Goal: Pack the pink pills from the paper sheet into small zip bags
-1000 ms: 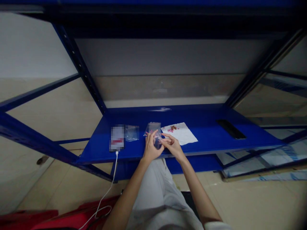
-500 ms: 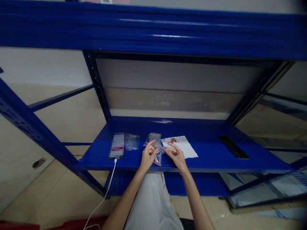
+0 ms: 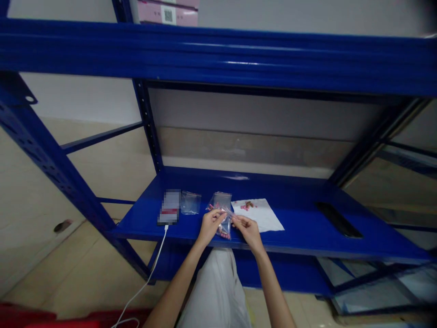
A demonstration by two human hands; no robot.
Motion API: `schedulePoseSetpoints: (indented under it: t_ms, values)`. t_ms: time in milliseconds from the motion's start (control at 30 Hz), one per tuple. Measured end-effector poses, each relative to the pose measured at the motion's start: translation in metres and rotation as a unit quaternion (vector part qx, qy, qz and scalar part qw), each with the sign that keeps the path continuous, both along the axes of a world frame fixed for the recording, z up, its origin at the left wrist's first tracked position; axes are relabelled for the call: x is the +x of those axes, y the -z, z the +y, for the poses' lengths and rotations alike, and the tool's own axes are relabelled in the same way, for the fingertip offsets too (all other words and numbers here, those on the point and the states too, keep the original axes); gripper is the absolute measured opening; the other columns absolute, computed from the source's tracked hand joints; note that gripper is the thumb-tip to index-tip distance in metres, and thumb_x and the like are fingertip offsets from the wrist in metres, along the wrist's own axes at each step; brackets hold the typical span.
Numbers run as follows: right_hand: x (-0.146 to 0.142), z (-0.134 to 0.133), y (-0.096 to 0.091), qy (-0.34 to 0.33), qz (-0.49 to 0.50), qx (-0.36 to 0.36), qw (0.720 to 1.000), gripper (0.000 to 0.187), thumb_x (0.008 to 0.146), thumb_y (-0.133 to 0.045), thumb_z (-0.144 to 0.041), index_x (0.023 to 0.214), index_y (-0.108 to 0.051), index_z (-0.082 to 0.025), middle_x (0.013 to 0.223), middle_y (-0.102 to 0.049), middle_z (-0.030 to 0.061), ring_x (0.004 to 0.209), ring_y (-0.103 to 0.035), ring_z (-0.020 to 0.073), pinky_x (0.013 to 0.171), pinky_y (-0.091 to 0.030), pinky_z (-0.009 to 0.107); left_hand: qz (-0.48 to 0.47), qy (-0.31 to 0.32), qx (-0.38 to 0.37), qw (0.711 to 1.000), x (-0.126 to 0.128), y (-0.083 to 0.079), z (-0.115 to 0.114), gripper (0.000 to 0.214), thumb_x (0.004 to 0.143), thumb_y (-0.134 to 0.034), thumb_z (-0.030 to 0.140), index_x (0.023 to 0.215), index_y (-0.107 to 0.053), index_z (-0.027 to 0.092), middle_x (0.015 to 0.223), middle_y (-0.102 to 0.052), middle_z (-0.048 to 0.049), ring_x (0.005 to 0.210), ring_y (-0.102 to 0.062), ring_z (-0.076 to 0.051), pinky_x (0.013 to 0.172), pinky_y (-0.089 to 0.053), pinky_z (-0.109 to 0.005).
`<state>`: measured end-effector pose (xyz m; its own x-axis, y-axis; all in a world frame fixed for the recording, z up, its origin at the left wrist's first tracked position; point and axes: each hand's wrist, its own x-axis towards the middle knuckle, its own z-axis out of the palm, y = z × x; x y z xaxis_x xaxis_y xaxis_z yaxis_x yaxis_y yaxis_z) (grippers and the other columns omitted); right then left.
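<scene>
Between my hands is a small clear plastic zip bag [image 3: 225, 226] with pink beads in its bottom, near the shelf's front edge. My left hand [image 3: 210, 224] pinches its upper left side. On the upper right side, my right hand [image 3: 247, 228] grips the bag with thumb and fingers pressed together. Just behind lies another clear bag [image 3: 222, 199], with pink beads showing at its left. To the right rests a white paper sheet [image 3: 269, 218], partly behind my right hand, bearing a little heap of pink and brownish beads [image 3: 248, 206].
A clear bag [image 3: 190, 203] lies left of my hands, beside a phone [image 3: 170, 207] with a white cable [image 3: 157, 255] hanging over the front edge. A black flat object [image 3: 338, 220] lies at the right of the blue shelf [image 3: 293, 241]. A blue beam [image 3: 218, 59] crosses above.
My fingers have closed in on the bag's top; the right hand's raised fingers have come down onto it. The view has tilted up slightly, showing more of the pink boxes above.
</scene>
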<state>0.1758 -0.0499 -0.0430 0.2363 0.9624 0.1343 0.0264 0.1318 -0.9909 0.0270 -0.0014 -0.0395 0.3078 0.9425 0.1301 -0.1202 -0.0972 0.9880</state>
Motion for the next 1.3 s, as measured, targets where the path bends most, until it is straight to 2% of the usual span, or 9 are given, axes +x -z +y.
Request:
schedulePoseSetpoints:
  t_ms: [133,233,400,500,767,933,1067,1200,1300]
  values:
    - [-0.001,0.0,-0.003,0.034,-0.019,0.016,0.999,0.039,0.067,-0.065,-0.05,0.086,-0.069,-0.016,0.073,-0.07,0.0061,0.066,-0.062,0.0192,0.067,-0.05,0.032,0.016,0.011,0.01,1.0,0.0,-0.004,-0.003,0.035,0.071,-0.059,0.048,0.074,-0.059,0.012,0.05,-0.053,0.0041,0.029,-0.044,-0.006,0.03,-0.029,-0.017]
    - [-0.005,0.002,-0.006,0.053,-0.015,0.02,0.998,0.043,0.068,-0.062,-0.052,0.09,-0.068,-0.016,0.072,-0.069,0.005,0.065,-0.062,0.0182,0.065,-0.05,0.03,0.023,0.012,0.011,1.0,0.0,-0.005,-0.004,0.036,0.073,-0.055,0.05,0.066,-0.051,0.015,0.044,-0.044,0.0083,0.024,-0.038,-0.005,0.025,-0.024,-0.016]
    - [-0.012,0.003,-0.007,-0.005,0.039,0.002,0.999,0.04,0.055,-0.075,-0.04,0.083,-0.067,-0.013,0.067,-0.069,0.0046,0.062,-0.064,0.0168,0.063,-0.05,0.028,0.03,0.017,0.026,0.999,0.0,-0.005,-0.004,0.035,0.076,-0.05,0.052,0.072,-0.044,0.018,0.04,-0.043,0.0104,0.026,-0.044,-0.008,0.026,-0.027,-0.015]
    - [-0.011,0.003,-0.006,-0.005,0.045,0.002,0.999,0.034,0.051,-0.077,-0.037,0.074,-0.067,-0.014,0.068,-0.07,0.0049,0.062,-0.064,0.0167,0.065,-0.05,0.029,0.033,0.02,0.032,0.999,0.001,-0.005,-0.004,0.035,0.076,-0.049,0.053,0.076,-0.045,0.018,0.037,-0.044,0.0108,0.025,-0.045,-0.008,0.027,-0.027,-0.015]
    - [-0.009,0.002,-0.007,0.011,0.037,0.022,0.999,0.033,0.058,-0.072,-0.039,0.08,-0.067,-0.014,0.075,-0.071,0.0061,0.069,-0.065,0.0177,0.069,-0.05,0.03,0.019,0.016,0.043,0.999,-0.001,-0.007,-0.005,0.039,0.076,-0.051,0.051,0.086,-0.056,0.013,0.033,-0.043,0.0094,0.023,-0.042,-0.008,0.027,-0.026,-0.015]
    - [-0.009,0.006,-0.003,0.02,0.04,0.035,0.998,0.037,0.053,-0.074,-0.043,0.075,-0.068,-0.014,0.076,-0.071,0.0072,0.072,-0.066,0.0205,0.072,-0.05,0.032,0.024,0.027,0.05,0.998,0.0,-0.005,-0.002,0.04,0.074,-0.055,0.048,0.087,-0.061,0.011,0.047,-0.056,0.0035,0.03,-0.048,-0.008,0.03,-0.031,-0.017]
    - [-0.008,0.01,0.001,0.033,0.037,0.045,0.998,0.039,0.057,-0.07,-0.048,0.077,-0.068,-0.015,0.074,-0.07,0.0065,0.069,-0.065,0.0199,0.067,-0.05,0.031,0.035,0.034,0.053,0.997,0.001,-0.004,0.002,0.039,0.072,-0.059,0.046,0.086,-0.064,0.01,0.057,-0.061,-0.0002,0.034,-0.052,-0.007,0.031,-0.029,-0.016]
    - [-0.008,0.012,0.004,0.042,0.017,0.058,0.997,0.04,0.061,-0.064,-0.055,0.073,-0.066,-0.016,0.061,-0.067,0.0032,0.057,-0.061,0.018,0.058,-0.047,0.029,0.03,0.014,0.05,0.998,0.003,-0.003,0.001,0.039,0.071,-0.058,0.049,0.08,-0.062,0.011,0.05,-0.055,0.0033,0.03,-0.047,-0.005,0.03,-0.027,-0.015]
    - [-0.007,0.014,0.005,0.054,0.003,0.069,0.996,0.045,0.069,-0.053,-0.06,0.073,-0.064,-0.017,0.055,-0.063,0.0013,0.05,-0.057,0.0162,0.055,-0.045,0.028,0.016,-0.021,0.045,0.999,0.005,-0.004,-0.001,0.042,0.075,-0.05,0.055,0.08,-0.056,0.014,0.044,-0.047,0.0073,0.029,-0.044,-0.006,0.03,-0.032,-0.015]
